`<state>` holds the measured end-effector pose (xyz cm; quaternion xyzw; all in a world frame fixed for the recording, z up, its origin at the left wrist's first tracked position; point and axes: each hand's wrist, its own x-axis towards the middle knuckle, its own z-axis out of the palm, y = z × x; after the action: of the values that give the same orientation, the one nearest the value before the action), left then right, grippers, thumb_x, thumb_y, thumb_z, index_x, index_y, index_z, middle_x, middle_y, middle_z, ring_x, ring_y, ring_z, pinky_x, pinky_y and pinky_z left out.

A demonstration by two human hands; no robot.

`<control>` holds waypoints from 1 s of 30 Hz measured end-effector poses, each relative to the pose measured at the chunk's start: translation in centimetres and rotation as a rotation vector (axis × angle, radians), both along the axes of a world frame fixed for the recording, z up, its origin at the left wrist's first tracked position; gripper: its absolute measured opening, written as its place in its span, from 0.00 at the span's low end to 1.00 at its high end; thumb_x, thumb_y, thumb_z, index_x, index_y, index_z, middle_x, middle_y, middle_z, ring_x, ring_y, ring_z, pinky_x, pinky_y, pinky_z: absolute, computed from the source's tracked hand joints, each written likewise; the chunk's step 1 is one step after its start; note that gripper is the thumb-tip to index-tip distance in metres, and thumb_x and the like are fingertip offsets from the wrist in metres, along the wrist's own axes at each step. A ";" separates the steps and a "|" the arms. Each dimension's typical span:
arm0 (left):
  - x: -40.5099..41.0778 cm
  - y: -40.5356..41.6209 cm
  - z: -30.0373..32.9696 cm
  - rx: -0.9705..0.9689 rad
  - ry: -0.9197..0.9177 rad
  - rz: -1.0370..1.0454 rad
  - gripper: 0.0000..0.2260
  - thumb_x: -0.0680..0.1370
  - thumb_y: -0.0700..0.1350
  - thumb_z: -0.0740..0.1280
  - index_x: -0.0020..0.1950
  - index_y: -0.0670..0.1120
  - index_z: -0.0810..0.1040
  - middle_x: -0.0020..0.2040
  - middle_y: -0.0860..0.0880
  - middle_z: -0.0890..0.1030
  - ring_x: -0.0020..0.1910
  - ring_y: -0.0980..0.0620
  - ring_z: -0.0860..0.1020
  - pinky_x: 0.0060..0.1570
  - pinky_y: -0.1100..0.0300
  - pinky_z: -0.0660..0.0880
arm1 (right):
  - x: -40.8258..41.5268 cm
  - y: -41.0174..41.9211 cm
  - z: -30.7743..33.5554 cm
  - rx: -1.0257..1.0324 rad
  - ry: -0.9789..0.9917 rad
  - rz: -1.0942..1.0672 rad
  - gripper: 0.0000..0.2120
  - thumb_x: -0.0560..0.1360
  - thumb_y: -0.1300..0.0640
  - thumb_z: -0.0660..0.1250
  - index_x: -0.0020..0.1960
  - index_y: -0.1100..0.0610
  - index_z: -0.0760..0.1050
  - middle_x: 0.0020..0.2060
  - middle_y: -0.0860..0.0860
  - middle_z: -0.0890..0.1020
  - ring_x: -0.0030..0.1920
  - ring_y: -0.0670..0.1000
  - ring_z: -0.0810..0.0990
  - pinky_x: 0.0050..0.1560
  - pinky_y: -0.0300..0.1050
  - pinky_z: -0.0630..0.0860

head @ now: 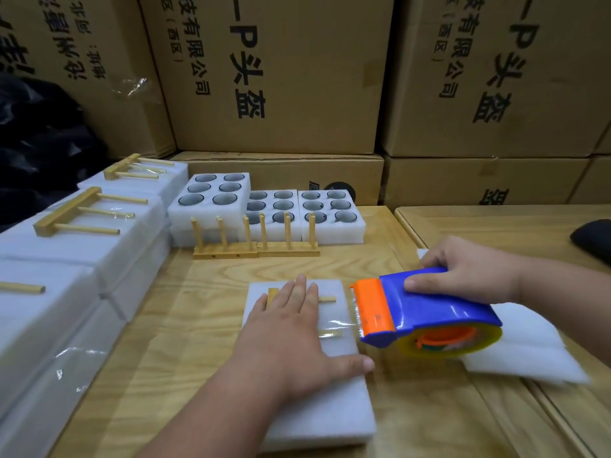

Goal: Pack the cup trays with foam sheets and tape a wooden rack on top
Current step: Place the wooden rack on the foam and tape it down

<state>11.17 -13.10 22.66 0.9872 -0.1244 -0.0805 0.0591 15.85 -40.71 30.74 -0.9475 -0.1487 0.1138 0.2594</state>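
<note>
A white foam-wrapped pack (324,411) lies on the wooden table in front of me. A wooden rack (327,299) lies flat on top of it, mostly hidden under my left hand (291,332), which presses down with straight fingers. My right hand (469,272) grips a blue and orange tape dispenser (426,312) at the pack's right edge. A strip of clear tape (334,327) runs from the dispenser across the rack's pegs. Three open foam cup trays (211,196) with cups in their holes stand at the back.
Taped packs with racks on top (86,233) are stacked along the left. Two upright wooden racks (258,246) stand before the cup trays. Loose foam sheets (522,352) lie under the dispenser at right. Cardboard boxes (281,77) wall the back. A dark object (593,238) rests far right.
</note>
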 end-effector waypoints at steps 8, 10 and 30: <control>0.1 0.0 -0.3 0.012 -0.009 -0.001 0.65 0.55 0.87 0.42 0.83 0.50 0.37 0.83 0.53 0.34 0.81 0.56 0.34 0.80 0.46 0.39 | -0.7 -0.5 0.0 -0.134 0.083 0.165 0.40 0.46 0.27 0.81 0.53 0.38 0.73 0.44 0.39 0.82 0.43 0.42 0.83 0.40 0.40 0.80; 0.1 -0.1 -0.3 0.019 -0.008 -0.003 0.65 0.54 0.87 0.41 0.83 0.50 0.36 0.83 0.53 0.34 0.81 0.55 0.35 0.80 0.46 0.39 | -0.8 -0.6 0.2 -0.181 0.108 0.197 0.42 0.46 0.28 0.82 0.55 0.33 0.68 0.47 0.36 0.81 0.45 0.42 0.83 0.40 0.41 0.81; 0.1 -0.1 -0.5 0.002 -0.024 -0.013 0.65 0.55 0.87 0.40 0.83 0.50 0.37 0.83 0.53 0.36 0.81 0.55 0.35 0.80 0.46 0.38 | -0.7 -1.1 0.9 -0.287 0.214 0.181 0.36 0.55 0.27 0.77 0.58 0.39 0.73 0.51 0.41 0.79 0.49 0.42 0.80 0.47 0.39 0.78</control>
<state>11.24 -13.17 22.18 0.9873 -0.1314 -0.0693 0.0563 15.16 -41.85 31.67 -0.9400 -0.1871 0.2566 0.1248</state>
